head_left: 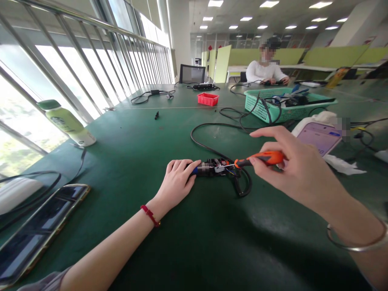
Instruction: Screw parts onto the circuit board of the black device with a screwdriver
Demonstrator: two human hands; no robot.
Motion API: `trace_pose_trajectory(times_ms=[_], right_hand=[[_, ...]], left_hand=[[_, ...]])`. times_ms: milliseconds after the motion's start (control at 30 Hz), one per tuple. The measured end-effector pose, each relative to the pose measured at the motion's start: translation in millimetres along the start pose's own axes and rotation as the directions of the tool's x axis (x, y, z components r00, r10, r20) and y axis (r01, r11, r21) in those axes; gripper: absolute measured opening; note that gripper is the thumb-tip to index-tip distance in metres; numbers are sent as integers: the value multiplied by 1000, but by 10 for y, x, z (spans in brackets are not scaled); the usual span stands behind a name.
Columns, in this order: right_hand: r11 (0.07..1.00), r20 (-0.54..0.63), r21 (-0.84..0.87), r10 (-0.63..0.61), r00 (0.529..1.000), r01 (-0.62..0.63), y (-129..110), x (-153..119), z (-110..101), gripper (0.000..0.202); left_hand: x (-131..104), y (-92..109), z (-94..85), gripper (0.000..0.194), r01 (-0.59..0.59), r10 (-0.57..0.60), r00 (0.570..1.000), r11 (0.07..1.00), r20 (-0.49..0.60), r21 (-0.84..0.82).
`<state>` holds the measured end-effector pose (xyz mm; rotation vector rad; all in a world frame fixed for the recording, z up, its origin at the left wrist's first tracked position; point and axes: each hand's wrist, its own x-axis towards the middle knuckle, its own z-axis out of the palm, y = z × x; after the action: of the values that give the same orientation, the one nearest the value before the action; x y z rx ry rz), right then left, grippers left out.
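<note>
Left hand (179,180) closed over the barrel of a black corded handheld appliance (207,168), thumb and fingers around it near a blue band, pressing it down on the green worktop (127,157). Appliance lies sideways, center of view, right end opened up: wires and inner parts exposed. Right hand (298,171) grips an orange-and-black screwdriver (271,157) by the handle, thumb and fingers pinched in, index finger raised off it. Blade points left into the exposed parts; can't tell if the tip sits on a screw. Black power cord (241,195) loops below the open end; more black cable curves behind it, toward the basket.

Left wrist: red bracelet (150,215). Right wrist: silver bangle (357,247).

Far right of worktop: teal plastic basket (257,108) with cables and dark items inside. Phone with lit lilac screen (318,138) propped behind right hand, white tissue (345,165) beside it. Middle back: red bin (208,100), small black piece (157,115) to its left, black adapter (154,92) with cable farther back. Left side: green-capped bottle (68,123), tilted in view; dark-screened smartphone (42,234) lying flat. Across the worktop, person in white top (262,72), seated, both hands at a dark item.
</note>
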<state>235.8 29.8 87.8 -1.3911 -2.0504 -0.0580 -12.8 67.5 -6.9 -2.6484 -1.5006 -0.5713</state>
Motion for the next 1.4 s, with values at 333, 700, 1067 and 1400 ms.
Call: trace_pose_trajectory(times_ms=[333,700,1067,1400], right_hand=[[992,94,25,118,989,-121,-43,-3,-24,29],[1000,4,-26,-13,1000,13,5,19,13,36],[991,21,107,80,997,-82,-1,17,2,24],[968,82,129,206,975,-215,36,15,29,32]], left_hand=[[4,25,-2,38,4,-4,1000,999,-8,37],[6,44,-16,37,24,-24,1000,999,-7,24],[-2,41,-22,39,21,-21,1000,1000,4,16],[-26,29,-6,40,18,-18,1000,1000,-6,24]])
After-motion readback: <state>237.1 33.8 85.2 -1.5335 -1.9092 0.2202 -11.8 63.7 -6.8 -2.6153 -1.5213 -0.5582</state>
